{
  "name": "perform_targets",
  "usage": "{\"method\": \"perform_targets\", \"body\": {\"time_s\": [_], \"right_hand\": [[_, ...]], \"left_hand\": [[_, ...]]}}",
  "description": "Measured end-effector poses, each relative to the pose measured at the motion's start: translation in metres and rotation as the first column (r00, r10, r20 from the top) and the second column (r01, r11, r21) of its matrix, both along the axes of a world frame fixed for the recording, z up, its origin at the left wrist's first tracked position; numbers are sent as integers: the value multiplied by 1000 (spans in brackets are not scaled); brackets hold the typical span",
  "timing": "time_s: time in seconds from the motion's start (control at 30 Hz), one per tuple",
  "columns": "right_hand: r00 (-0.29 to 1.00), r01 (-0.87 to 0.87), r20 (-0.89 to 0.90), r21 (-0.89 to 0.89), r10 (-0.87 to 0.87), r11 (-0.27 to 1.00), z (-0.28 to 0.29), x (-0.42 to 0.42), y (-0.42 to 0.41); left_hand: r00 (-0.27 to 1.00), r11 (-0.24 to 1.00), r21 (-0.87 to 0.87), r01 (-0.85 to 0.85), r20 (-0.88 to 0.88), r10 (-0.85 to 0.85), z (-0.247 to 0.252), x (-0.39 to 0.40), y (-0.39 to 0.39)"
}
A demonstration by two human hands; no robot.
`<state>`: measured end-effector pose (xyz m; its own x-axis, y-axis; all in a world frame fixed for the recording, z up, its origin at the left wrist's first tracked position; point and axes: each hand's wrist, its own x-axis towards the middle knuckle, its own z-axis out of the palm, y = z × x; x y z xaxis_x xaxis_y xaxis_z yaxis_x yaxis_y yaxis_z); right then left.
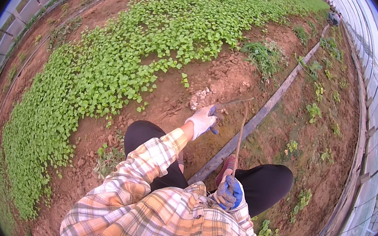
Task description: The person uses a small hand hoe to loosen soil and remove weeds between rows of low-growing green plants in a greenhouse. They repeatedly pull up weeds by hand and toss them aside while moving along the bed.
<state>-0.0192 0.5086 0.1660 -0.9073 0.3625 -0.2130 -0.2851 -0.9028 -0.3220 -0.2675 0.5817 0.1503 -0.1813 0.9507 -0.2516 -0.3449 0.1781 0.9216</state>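
Note:
My right hand (229,193), in a soiled blue-coated glove, is closed around the lower end of a thin wooden handle (241,138). This handle belongs to a hand tool with a narrow curved metal blade (235,101) at its far end. Beside the blade's left end, low over the reddish soil, is my left hand (204,120) in a white glove with blue fingertips. Its fingers are bent and partly hidden, so whether they grip the blade or anything else cannot be told. Pale crumbly clods (199,98) lie just beyond it.
Dense green seedlings (111,60) fill the bed to the left. A flat dark hose (271,103) runs between my feet. Weeds (264,56) grow ahead, with scattered small plants (314,111) on the right. A greenhouse's plastic wall (374,181) borders the right; a person (334,17) crouches far off.

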Motion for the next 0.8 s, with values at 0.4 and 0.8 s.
{"method": "perform_targets", "body": {"time_s": [0.4,0.8], "right_hand": [[672,-216,704,483,-229,849,60,3,19],[542,-437,809,504,-230,744,42,14,25]], "left_hand": [[988,946,322,37,-153,14,0,-47,3],[793,966,224,130,-608,35,23,-48,-4]]}}
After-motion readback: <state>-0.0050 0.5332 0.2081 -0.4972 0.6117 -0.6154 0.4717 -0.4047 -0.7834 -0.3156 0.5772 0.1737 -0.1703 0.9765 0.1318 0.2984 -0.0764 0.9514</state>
